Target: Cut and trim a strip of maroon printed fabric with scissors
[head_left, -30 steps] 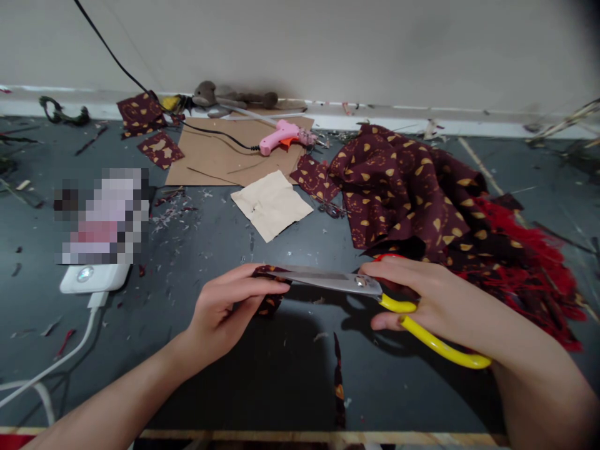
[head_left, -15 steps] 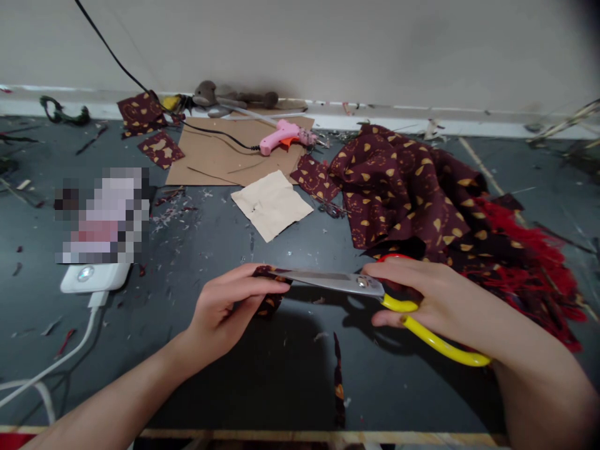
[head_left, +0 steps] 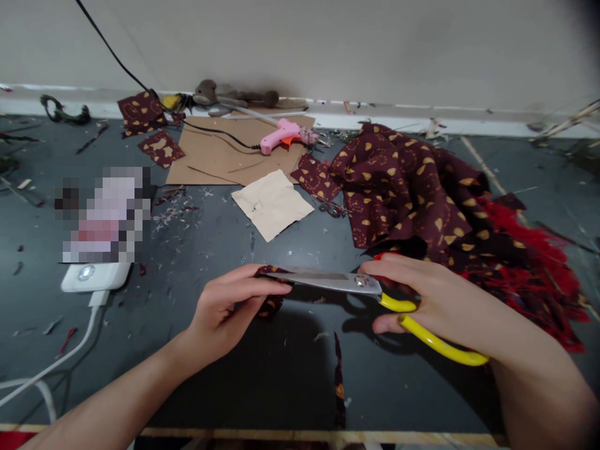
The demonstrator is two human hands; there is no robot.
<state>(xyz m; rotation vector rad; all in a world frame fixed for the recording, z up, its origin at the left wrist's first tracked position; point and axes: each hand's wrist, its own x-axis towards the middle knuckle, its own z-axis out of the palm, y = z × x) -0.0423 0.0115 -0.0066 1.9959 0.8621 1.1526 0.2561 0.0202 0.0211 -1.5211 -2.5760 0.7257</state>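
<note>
two hands (head_left: 225, 307) (head_left: 434, 290), one scissors (head_left: 335, 283), one held cloth (head_left: 270, 307)

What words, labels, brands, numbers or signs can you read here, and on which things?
No text can be read.
Phone-like device: pixelated, unreadable.
Round mark on the white charger: too small and blurred.
Scissors, held cloth, glue gun: no lettering shows.

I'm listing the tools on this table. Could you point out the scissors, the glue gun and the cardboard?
Scissors (head_left: 360, 282): head view, on the pivot screw.
Glue gun (head_left: 280, 136): head view, on its pink body.
Cardboard (head_left: 210, 154): head view, on its bare left part.
</note>
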